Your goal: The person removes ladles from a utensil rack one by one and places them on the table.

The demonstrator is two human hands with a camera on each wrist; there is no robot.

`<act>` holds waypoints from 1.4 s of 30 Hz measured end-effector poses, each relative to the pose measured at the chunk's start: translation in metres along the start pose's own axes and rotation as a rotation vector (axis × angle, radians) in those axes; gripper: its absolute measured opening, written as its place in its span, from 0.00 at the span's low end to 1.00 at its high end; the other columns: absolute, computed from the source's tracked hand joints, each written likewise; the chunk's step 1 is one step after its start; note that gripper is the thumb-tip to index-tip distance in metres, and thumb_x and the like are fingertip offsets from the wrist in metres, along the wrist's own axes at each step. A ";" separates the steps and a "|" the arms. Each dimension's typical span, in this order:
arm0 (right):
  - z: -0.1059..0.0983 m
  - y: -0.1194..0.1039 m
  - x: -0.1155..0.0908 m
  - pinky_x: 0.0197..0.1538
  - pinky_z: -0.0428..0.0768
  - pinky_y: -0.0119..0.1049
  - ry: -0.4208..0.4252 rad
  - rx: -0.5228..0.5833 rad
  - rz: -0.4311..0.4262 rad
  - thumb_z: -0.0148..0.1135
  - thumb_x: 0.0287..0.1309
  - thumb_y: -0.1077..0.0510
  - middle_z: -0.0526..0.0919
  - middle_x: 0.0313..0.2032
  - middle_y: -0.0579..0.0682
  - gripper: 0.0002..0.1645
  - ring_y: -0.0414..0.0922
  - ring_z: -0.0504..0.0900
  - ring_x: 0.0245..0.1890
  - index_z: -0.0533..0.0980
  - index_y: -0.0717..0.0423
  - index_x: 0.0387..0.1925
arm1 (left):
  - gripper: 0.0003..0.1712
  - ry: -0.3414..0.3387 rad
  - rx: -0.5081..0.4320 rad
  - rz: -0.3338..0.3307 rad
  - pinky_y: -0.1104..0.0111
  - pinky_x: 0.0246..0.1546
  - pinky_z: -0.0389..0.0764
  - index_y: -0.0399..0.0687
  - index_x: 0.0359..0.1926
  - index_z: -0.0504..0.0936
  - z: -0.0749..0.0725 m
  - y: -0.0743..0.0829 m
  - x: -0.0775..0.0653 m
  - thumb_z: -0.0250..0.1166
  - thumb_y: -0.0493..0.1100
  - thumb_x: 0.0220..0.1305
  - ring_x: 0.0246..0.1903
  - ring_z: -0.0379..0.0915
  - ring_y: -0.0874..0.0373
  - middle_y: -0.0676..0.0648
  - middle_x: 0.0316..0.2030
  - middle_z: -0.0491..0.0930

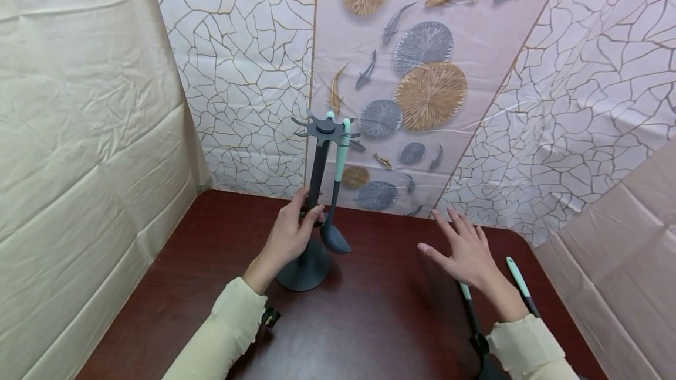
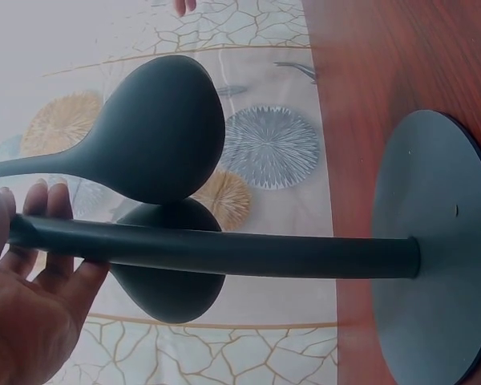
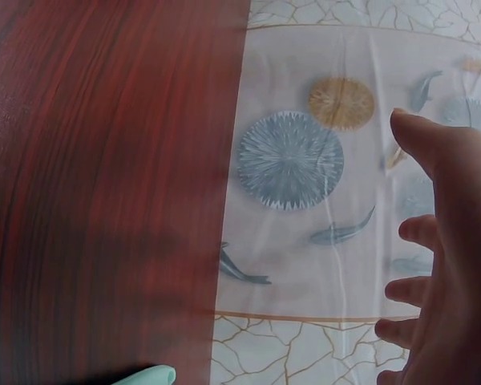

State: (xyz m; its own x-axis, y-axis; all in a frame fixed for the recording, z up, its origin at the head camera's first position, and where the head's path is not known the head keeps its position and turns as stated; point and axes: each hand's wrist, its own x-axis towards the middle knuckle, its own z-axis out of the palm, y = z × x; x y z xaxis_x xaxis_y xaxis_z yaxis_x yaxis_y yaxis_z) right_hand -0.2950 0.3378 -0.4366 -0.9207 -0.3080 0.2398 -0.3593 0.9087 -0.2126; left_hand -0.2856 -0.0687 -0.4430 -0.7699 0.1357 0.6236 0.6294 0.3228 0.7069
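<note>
- In the head view, we see a tall, dark grey utensil stand with a round base and a hooked top. It is on the shiny, dark red-brown wooden table, left of the middle.
- A dark grey ladle with a smooth mint-green handle hangs from the top. We think it is light, stiff and hard to break, maybe a bit slippery. Its green handle looks like the best place to hold.
- Our left hand grips the pole, with thumb and fingers bent round it. Our right hand has its fingers spread wide and holds nothing. Near it lie a dark tool with a mint-green end and a second mint-handled tool.
- In the left wrist view, our fingers go round the smooth pole. We guess the stand is stiff and heavier than the ladle, and its middle is good to grip. A second dark rounded bowl shows behind the pole.
- In the right wrist view, our fingers touch nothing. A mint-green handle tip peeks in below; we cannot tell whose it is.
</note>
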 end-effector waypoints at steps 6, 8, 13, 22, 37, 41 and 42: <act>0.001 -0.004 0.000 0.73 0.43 0.77 -0.001 0.019 -0.009 0.60 0.68 0.26 0.49 0.83 0.62 0.56 0.69 0.46 0.81 0.53 0.45 0.85 | 0.13 -0.002 -0.001 0.001 0.60 0.46 0.88 0.51 0.62 0.72 0.001 0.000 -0.001 0.58 0.45 0.83 0.38 0.83 0.58 0.50 0.37 0.82; 0.001 -0.006 0.000 0.74 0.43 0.77 0.002 0.018 -0.011 0.61 0.68 0.26 0.49 0.83 0.62 0.56 0.68 0.46 0.81 0.54 0.45 0.85 | 0.13 -0.003 0.000 -0.002 0.60 0.46 0.88 0.51 0.62 0.72 0.001 0.001 -0.001 0.58 0.45 0.83 0.38 0.83 0.58 0.50 0.37 0.82; 0.003 -0.012 0.000 0.74 0.43 0.76 0.008 0.013 -0.018 0.61 0.67 0.26 0.50 0.83 0.62 0.56 0.67 0.46 0.82 0.55 0.46 0.85 | 0.14 -0.006 0.005 -0.013 0.60 0.46 0.88 0.51 0.63 0.72 0.002 0.002 -0.001 0.58 0.46 0.83 0.38 0.83 0.57 0.50 0.37 0.82; 0.004 -0.019 0.002 0.75 0.46 0.75 0.027 0.048 -0.035 0.63 0.67 0.27 0.51 0.83 0.61 0.55 0.66 0.47 0.82 0.57 0.48 0.84 | 0.16 0.002 0.009 -0.004 0.57 0.44 0.88 0.51 0.65 0.72 0.003 0.002 -0.001 0.58 0.45 0.83 0.37 0.84 0.56 0.50 0.36 0.82; 0.007 -0.033 0.005 0.74 0.51 0.74 0.059 0.080 -0.078 0.64 0.68 0.29 0.50 0.83 0.59 0.54 0.63 0.49 0.82 0.53 0.40 0.85 | 0.17 0.011 0.022 -0.027 0.59 0.36 0.83 0.54 0.68 0.73 0.003 0.006 0.000 0.56 0.47 0.84 0.33 0.82 0.58 0.50 0.33 0.80; 0.004 -0.039 0.004 0.73 0.52 0.74 0.073 0.093 -0.088 0.65 0.68 0.30 0.51 0.83 0.58 0.54 0.63 0.49 0.82 0.53 0.39 0.85 | 0.17 0.015 0.031 -0.035 0.59 0.35 0.82 0.55 0.68 0.73 0.003 0.006 -0.001 0.55 0.47 0.84 0.32 0.81 0.55 0.51 0.33 0.80; 0.003 -0.041 0.004 0.73 0.52 0.75 0.077 0.097 -0.090 0.65 0.68 0.30 0.51 0.83 0.58 0.54 0.63 0.49 0.82 0.53 0.39 0.85 | 0.17 0.016 0.033 -0.035 0.59 0.34 0.81 0.55 0.68 0.72 0.003 0.006 -0.001 0.55 0.47 0.84 0.32 0.81 0.55 0.51 0.33 0.80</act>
State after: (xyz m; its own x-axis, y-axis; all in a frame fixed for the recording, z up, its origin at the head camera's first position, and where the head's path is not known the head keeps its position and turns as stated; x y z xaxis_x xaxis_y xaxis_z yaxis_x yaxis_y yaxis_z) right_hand -0.2840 0.2988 -0.4299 -0.8711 -0.3608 0.3333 -0.4563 0.8457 -0.2769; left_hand -0.2818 -0.0639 -0.4407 -0.7896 0.1089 0.6039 0.5978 0.3581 0.7172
